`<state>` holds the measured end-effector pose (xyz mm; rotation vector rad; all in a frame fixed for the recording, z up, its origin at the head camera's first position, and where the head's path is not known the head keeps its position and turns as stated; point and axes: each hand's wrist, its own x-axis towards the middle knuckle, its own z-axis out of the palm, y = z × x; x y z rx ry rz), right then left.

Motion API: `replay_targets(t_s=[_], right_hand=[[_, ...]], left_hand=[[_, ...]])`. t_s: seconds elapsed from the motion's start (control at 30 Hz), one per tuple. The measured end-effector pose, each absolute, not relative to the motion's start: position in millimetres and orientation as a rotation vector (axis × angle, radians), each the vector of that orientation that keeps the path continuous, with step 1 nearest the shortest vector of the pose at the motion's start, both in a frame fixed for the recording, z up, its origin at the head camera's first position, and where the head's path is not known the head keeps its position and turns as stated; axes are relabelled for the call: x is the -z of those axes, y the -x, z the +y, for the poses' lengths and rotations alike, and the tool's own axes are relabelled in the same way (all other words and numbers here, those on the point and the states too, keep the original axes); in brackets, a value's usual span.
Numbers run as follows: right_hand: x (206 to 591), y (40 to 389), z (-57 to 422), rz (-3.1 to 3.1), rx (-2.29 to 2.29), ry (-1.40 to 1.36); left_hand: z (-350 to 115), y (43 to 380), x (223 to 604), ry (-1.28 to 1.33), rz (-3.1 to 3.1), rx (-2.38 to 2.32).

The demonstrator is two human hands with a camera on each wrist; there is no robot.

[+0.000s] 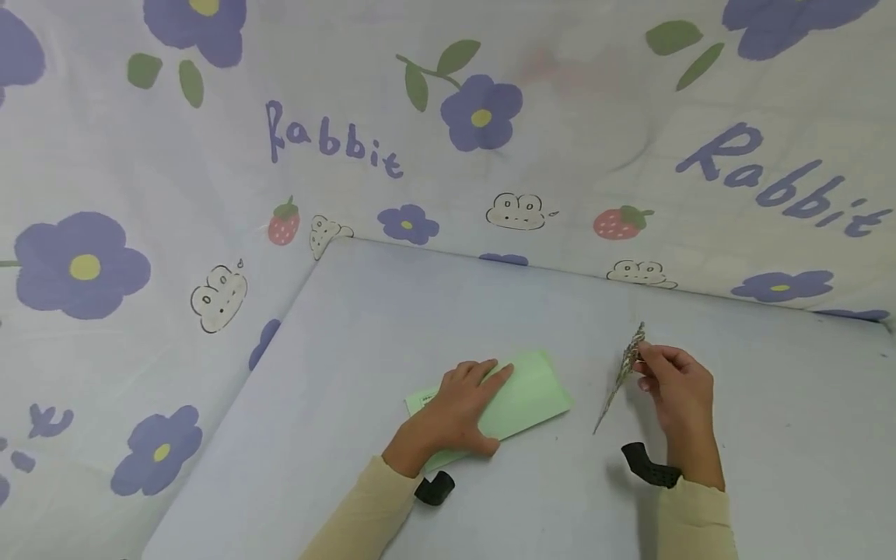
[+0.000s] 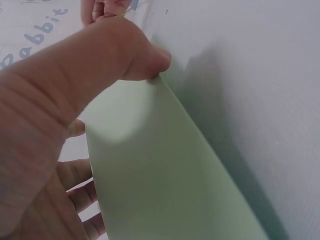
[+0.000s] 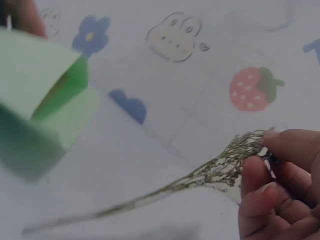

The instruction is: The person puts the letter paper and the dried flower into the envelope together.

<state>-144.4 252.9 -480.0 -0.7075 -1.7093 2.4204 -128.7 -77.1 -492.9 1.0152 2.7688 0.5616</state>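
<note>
A dried flower sprig (image 3: 222, 167) is held over the right half of the surface; the right hand (image 1: 682, 397) pinches its bushy head between thumb and fingertips, the stem slanting toward the near side; a strip of bare white parts it from a pale green envelope (image 1: 535, 393), nearer the middle, whose mouth gapes toward the sprig; the left hand (image 1: 458, 408) grips this envelope across its width, thumb on the near edge, fingers over the far part; small dark print by that hand cannot be read; black curved pieces (image 1: 651, 467) sit at both wrists, by beige sleeves (image 1: 371, 509); the white surface (image 1: 336, 334) stretches broadly to its left and far edges; along both, from the far left corner, rises a cloth (image 1: 336, 70) of purple flowers, strawberries and drawn animal faces; "Rabbit" reads twice on it.
</note>
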Motion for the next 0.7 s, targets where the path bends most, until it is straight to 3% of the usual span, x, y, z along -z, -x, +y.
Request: replay_targets(t_s=[0.37, 0.7], right_hand=[[475, 150, 250, -1.091, -2.389, 0.665], [486, 146, 220, -1.274, -2.381, 0.618]], left_hand=[[-73, 128, 492, -1.052, 2.775, -0.579], [-70, 127, 490, -1.070, 2.772, -0.567]])
